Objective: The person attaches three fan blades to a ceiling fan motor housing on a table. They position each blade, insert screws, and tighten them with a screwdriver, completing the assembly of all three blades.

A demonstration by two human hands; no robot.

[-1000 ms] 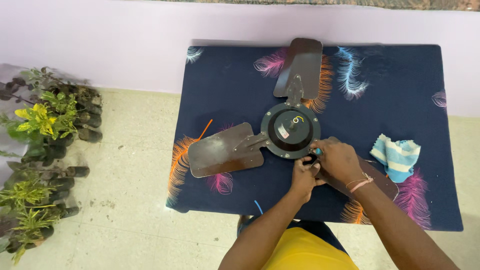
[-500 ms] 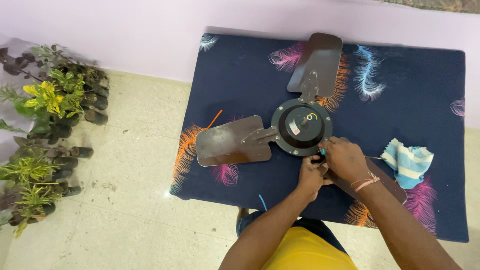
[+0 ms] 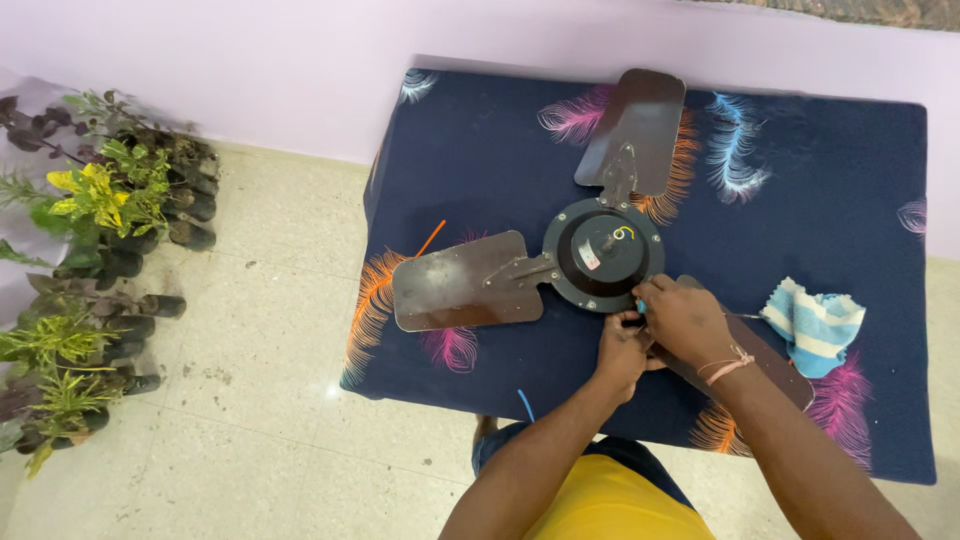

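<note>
A brown three-bladed ceiling fan (image 3: 603, 254) lies on a table covered by a dark blue feather-print cloth (image 3: 480, 150). My right hand (image 3: 685, 318) is closed on a small tool with a blue handle tip (image 3: 641, 306) at the near edge of the fan's round motor housing. My left hand (image 3: 622, 346) presses against the blade bracket just below it, fingers curled; what it grips is hidden. The near-right blade (image 3: 770, 362) runs under my right wrist.
A blue-and-white striped rag (image 3: 815, 322) lies to the right of my hands. An orange stick (image 3: 431, 238) and a blue stick (image 3: 524, 404) lie on the cloth. Potted plants (image 3: 95, 260) line the tiled floor at the left, by a lilac wall.
The view shifted slightly over the second. My hands stay at the same spot on the fan hub, the right hand turning a little.
</note>
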